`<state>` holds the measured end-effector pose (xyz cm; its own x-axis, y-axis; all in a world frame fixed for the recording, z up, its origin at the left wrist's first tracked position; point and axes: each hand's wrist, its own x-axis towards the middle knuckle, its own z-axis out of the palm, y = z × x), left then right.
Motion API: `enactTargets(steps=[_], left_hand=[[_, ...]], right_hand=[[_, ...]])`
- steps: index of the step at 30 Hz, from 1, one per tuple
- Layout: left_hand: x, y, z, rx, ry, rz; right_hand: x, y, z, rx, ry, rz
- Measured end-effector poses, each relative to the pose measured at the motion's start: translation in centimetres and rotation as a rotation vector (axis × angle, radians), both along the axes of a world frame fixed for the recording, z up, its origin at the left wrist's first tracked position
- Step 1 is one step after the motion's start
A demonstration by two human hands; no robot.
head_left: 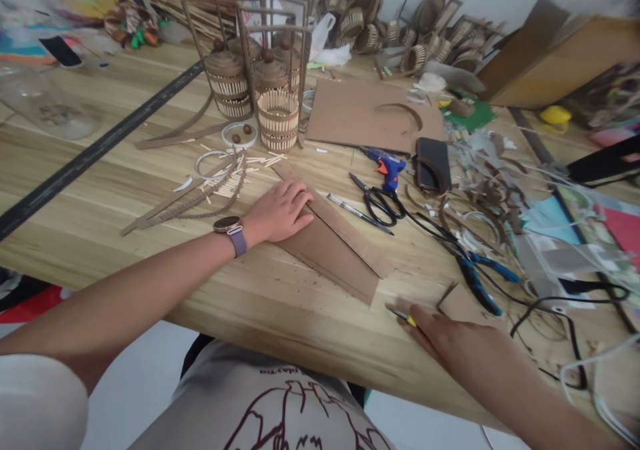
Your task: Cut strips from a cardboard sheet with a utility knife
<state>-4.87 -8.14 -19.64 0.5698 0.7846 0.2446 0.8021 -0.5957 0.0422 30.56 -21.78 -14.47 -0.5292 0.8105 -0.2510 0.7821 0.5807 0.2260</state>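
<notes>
My left hand [283, 211], with a watch [228, 224] on its wrist, lies on a long piece of brown cardboard [336, 255], fingers stretched over its far end. Along the cardboard's far side runs a narrow cardboard strip [354, 232], parted from it by a dark line. Near the table's front edge, my right hand [445, 337] is closed around a yellow utility knife [411, 321]. Its blade end points left, just off the cardboard's near corner. Most of the knife is hidden in my fingers.
Beyond the cardboard lie a pen [360, 214], black scissors [383, 203], a blue glue gun [387, 167] and a phone [433, 163]. Pliers [477, 280] and cables lie right. Small stick baskets [278, 120] stand behind loose sticks [227, 180]. A cardboard sheet [357, 113] lies farther back.
</notes>
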Motion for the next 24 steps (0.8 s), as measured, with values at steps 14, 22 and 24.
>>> enactTargets(steps=[14,22,24], left_hand=[[0.2,-0.8,1.3,-0.034,0.042,0.004],[1.2,-2.8,4.4,-0.248,0.238,-0.236],[1.8,-3.1,5.3,-0.287,0.27,-0.217]], right_hand=[[-6.4,6.9,1.6,-0.494,0.504,-0.525],[-5.8,7.6,0.9,-0.421,0.547,-0.605],[-5.7,7.0,0.9,-0.412,0.581,-0.601]])
